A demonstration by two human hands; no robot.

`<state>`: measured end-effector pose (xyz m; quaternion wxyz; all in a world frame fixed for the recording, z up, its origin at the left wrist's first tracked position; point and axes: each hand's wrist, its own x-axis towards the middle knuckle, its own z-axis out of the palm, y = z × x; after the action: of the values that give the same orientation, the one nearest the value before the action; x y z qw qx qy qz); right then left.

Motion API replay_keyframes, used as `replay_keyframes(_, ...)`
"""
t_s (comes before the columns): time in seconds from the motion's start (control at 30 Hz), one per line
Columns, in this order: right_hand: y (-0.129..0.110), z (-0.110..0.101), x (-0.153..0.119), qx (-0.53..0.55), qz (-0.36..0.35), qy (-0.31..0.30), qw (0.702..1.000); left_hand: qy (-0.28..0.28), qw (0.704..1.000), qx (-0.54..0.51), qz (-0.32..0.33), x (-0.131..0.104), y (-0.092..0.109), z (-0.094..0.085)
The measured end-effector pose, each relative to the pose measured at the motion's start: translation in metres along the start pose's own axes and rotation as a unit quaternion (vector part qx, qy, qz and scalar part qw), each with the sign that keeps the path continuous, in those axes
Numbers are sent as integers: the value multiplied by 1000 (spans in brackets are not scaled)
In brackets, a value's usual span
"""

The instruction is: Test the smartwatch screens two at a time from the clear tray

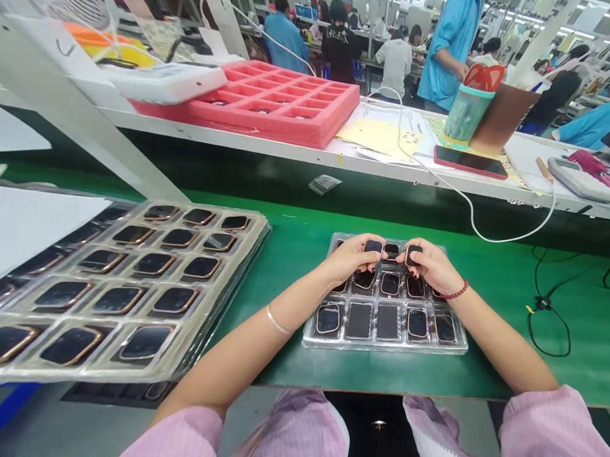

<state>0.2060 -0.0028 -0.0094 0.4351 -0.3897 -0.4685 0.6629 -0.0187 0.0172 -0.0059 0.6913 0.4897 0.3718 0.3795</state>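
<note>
Over the back part of a clear plastic tray point(308, 338), both my hands are raised close together. My left hand point(353, 257) grips a smartwatch case point(373, 247) with a dark face between thumb and fingers. In my right hand point(432, 263) is another smartwatch case point(413, 255), its dark face turned toward me. Below them, more dark-faced watch cases with gold-coloured rims sit in the tray's pockets, such as the front-left watch case point(328, 318). Two front pockets show only a dark pad point(359, 321). My fingers and hands cover part of the back rows.
A stack of larger trays point(216, 319) full of watch cases stands to my left, partly under white paper point(29, 229). Above the green table point(280, 367), a shelf holds a red foam tray point(308, 132), a phone point(470, 162) and a cup point(466, 117). A white cable point(470, 207) hangs down.
</note>
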Motion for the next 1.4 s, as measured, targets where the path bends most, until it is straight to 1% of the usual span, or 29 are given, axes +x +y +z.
replay_keyframes(0.1,3,-4,-4,5,-17,-3,1000,-22,999,-41,8,-6,-6,-2)
replay_keyframes(0.23,6,-7,-4,15,-16,-15,1000,-34,997,-68,-9,-14,-9,-5)
replay_keyframes(0.37,6,-8,-5,9,-7,-48,999,-49,998,-50,6,-13,-13,-8)
replay_keyframes(0.47,5,-8,-8,-26,-10,-72,997,-80,996,-19,20,-12,-17,-8)
replay_keyframes(0.53,5,-7,-10,-55,-15,-83,995,-91,996,-2,24,-13,-18,-7)
replay_keyframes(0.6,5,-6,-10,-66,-16,-84,994,-83,996,9,29,-14,-18,-6)
replay_keyframes(0.8,6,-4,-9,-60,-10,-55,997,-30,998,36,44,-18,-14,-1)
replay_keyframes(1.07,3,3,-12,-154,-66,-43,985,-24,994,90,57,-19,-15,4)
replay_keyframes(1.4,0,5,-14,-149,-52,-34,987,4,992,117,53,-21,-11,5)
